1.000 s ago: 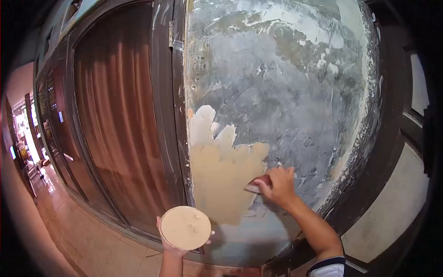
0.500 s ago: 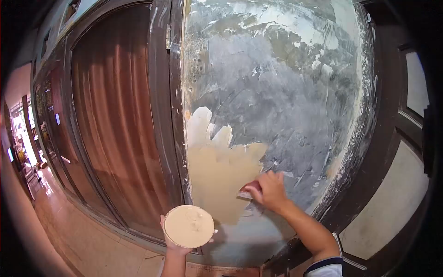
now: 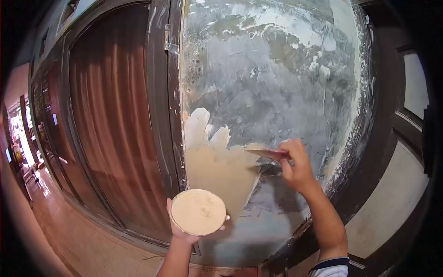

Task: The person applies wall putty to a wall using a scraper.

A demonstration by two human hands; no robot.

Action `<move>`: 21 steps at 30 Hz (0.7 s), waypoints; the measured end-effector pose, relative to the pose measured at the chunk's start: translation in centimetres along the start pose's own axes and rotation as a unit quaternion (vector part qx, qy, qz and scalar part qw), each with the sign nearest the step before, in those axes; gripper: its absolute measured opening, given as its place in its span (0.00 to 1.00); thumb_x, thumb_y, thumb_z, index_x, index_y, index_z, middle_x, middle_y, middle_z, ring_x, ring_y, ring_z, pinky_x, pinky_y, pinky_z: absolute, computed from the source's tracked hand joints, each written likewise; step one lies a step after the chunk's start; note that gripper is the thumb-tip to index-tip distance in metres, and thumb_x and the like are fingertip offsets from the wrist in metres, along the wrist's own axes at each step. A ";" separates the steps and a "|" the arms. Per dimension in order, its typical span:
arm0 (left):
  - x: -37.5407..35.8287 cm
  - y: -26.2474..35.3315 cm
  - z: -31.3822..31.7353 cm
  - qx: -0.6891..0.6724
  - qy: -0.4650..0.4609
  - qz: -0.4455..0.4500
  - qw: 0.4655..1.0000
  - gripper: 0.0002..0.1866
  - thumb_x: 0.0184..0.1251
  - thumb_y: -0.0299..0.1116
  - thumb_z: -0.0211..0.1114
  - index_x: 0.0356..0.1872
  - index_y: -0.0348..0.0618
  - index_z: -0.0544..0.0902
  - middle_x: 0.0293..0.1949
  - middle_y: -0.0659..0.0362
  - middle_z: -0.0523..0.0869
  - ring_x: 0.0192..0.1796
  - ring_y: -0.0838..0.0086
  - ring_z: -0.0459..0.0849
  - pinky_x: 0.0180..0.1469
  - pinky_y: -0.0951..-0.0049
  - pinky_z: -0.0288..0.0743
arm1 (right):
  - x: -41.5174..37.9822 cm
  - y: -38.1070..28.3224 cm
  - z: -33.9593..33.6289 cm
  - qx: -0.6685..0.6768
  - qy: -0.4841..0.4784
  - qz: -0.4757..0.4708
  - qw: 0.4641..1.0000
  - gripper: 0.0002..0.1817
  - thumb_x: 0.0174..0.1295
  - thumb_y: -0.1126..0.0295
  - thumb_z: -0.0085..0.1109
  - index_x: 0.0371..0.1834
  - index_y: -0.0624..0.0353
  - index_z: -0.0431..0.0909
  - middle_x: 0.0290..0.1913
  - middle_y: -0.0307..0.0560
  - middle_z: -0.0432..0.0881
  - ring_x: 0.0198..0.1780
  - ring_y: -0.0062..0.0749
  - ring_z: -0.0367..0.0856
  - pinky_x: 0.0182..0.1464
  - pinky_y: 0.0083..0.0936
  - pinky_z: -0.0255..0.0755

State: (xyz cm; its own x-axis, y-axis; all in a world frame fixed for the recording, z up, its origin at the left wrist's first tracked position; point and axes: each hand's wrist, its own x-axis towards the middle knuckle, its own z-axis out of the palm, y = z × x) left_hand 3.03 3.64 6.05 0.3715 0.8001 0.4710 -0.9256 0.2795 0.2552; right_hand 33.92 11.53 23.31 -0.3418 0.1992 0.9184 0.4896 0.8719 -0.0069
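Observation:
My left hand (image 3: 183, 234) is wrapped round a tub of cream-coloured putty (image 3: 198, 212), its round open top facing me. In my right hand (image 3: 295, 161) is a putty knife (image 3: 266, 153), gripped by its reddish handle with the blade pointing left. The blade overlaps the upper edge of a patch of smooth beige putty (image 3: 217, 168) on the grey wall (image 3: 277, 101). Paler putty strokes (image 3: 197, 124) stick up at the patch's upper left. The tub overlaps the patch's lower part and hides some of it.
A dark wooden frame (image 3: 173, 101) borders the wall on the left, beside a glass panel with a reddish-brown curtain (image 3: 110, 129). To the right stands a dark door with pale panels (image 3: 390, 198). Tiled floor (image 3: 99, 237) runs along the lower left.
My right hand has moved up and to the right with the putty knife, which now points left. The tub in my left hand has shifted slightly right and up.

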 end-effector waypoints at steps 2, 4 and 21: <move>1.1 0.3 0.6 -0.006 -0.024 -0.002 1.000 0.60 0.64 0.85 0.49 0.82 0.44 0.63 0.77 0.33 0.67 0.70 0.15 0.69 0.61 0.12 0.70 | -0.3 -2.7 -0.7 -0.038 -0.069 -0.047 0.996 0.17 0.56 0.82 0.67 0.49 0.58 0.83 0.41 0.43 0.83 0.45 0.46 0.79 0.51 0.39 0.73; 1.9 0.6 1.5 -0.009 -0.022 0.016 1.000 0.60 0.64 0.85 0.49 0.82 0.42 0.62 0.78 0.33 0.67 0.71 0.15 0.68 0.62 0.12 0.69 | -0.7 -3.9 -0.9 -0.126 -0.161 -0.166 0.965 0.17 0.54 0.75 0.67 0.49 0.51 0.85 0.42 0.36 0.84 0.47 0.41 0.80 0.51 0.38 0.72; 3.6 -0.1 4.6 0.081 0.022 0.043 0.996 0.56 0.68 0.84 0.45 0.80 0.45 0.66 0.78 0.40 0.70 0.74 0.31 0.72 0.60 0.11 0.70 | -1.8 -6.8 -0.8 -0.079 -0.169 -0.249 0.950 0.17 0.59 0.64 0.64 0.52 0.48 0.87 0.51 0.34 0.86 0.57 0.41 0.81 0.58 0.46 0.76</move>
State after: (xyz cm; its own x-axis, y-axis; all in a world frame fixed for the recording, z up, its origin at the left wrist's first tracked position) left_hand 4.80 4.04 11.60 0.2843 0.8411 0.4601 -0.9287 0.1224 0.3500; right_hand 31.85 4.85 22.07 -0.7884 -0.0648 0.6118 0.3050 0.8225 0.4801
